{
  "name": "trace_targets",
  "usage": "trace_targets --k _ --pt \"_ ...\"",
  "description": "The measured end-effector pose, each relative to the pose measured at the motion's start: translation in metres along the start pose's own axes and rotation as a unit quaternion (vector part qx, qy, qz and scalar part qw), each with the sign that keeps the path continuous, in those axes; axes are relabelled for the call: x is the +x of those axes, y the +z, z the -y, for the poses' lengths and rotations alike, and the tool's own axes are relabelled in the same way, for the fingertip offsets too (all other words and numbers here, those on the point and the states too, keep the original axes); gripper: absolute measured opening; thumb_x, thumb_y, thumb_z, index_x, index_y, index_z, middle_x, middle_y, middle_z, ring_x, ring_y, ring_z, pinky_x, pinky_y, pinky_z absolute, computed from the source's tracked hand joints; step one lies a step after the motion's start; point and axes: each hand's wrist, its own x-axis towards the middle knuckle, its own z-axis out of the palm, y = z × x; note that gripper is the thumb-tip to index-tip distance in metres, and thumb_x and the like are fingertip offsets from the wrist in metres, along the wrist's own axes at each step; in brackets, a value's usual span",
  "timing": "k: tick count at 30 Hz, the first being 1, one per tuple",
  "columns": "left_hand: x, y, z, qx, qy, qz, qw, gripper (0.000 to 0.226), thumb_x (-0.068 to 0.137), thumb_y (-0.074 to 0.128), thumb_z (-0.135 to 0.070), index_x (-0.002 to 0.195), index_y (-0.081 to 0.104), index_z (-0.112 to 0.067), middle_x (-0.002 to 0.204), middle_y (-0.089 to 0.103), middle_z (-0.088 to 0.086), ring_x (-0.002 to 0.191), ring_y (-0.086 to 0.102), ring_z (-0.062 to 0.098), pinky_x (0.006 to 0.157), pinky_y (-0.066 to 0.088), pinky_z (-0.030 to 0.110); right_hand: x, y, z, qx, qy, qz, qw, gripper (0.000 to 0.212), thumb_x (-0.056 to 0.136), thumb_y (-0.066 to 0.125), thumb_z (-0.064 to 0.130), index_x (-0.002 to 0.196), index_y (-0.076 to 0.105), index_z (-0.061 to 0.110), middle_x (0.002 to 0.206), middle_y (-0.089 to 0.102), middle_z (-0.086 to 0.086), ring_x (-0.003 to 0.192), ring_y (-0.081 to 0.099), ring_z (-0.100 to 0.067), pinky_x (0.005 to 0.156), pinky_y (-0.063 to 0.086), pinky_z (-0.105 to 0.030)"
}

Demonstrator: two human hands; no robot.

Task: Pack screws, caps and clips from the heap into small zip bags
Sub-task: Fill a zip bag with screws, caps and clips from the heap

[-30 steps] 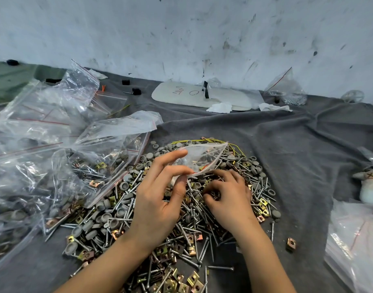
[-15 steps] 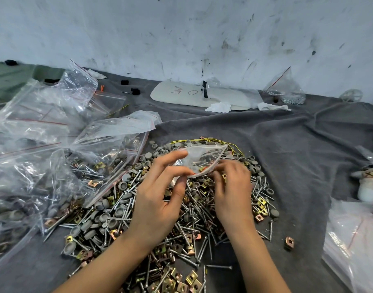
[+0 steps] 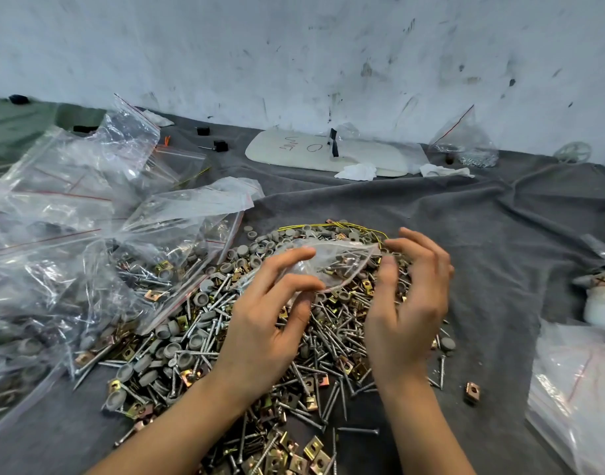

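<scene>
The bag (image 3: 332, 265) is pinched between the thumb and fingers (image 3: 287, 262) of the left hand (image 3: 260, 330), just above the heap (image 3: 205, 344). Its mouth faces the right hand (image 3: 407, 303), likely so pieces drop straight in. The right fingers, just beside that mouth, are loosely curved and wide, with nothing visible in them. Filled bags (image 3: 71, 252) lie on the surface (image 3: 465, 234), left of the fingers.

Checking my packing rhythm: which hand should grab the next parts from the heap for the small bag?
Probably the right hand: it looks empty, above the heap beside the small zip bag, which the left hand pinches.
</scene>
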Motion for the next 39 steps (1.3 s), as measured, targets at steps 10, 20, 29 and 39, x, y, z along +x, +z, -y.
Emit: trace_targets --k 10,20,29,39 --pt "0.001 -0.001 0.000 0.002 -0.004 -0.026 1.000 0.018 0.092 0.052 -0.014 0.097 0.067 -0.008 0.125 0.058 0.003 0.121 0.051 0.004 0.101 0.036 0.015 0.007 -0.006 -0.044 -0.266 0.233 0.271 0.895 0.014 0.089 0.059 0.027 0.097 0.070 0.027 0.135 0.048 0.004 0.139 0.015 -0.025 0.111 0.016 -0.045" --pt "0.000 0.001 0.001 0.007 -0.004 -0.019 1.000 0.018 0.091 0.052 -0.013 0.097 0.068 -0.008 0.126 0.058 0.003 0.122 0.051 0.006 0.101 0.036 0.014 0.008 -0.003 -0.047 -0.273 0.251 0.339 0.865 0.014 0.088 0.065 0.036 0.095 0.071 0.027 0.144 0.041 0.008 0.143 0.006 -0.023 0.113 0.011 -0.046" --pt "-0.001 0.001 0.002 0.004 0.004 -0.017 1.000 0.018 0.090 0.052 -0.012 0.098 0.068 -0.008 0.127 0.057 0.003 0.122 0.052 0.007 0.101 0.038 0.016 0.009 -0.004 -0.023 -0.126 0.109 0.117 0.979 0.012 0.094 0.056 0.014 0.098 0.066 0.007 0.123 0.058 -0.008 0.130 0.036 -0.034 0.107 0.028 -0.047" --pt "-0.001 0.001 0.003 0.005 0.024 -0.008 1.000 0.019 0.090 0.052 -0.010 0.099 0.068 -0.006 0.127 0.056 0.004 0.125 0.048 0.003 0.104 0.037 0.016 -0.007 0.002 0.005 -0.039 -0.087 0.109 0.989 0.026 0.092 0.048 0.020 0.095 0.072 0.011 0.127 0.058 -0.007 0.129 0.038 -0.025 0.103 0.033 -0.051"
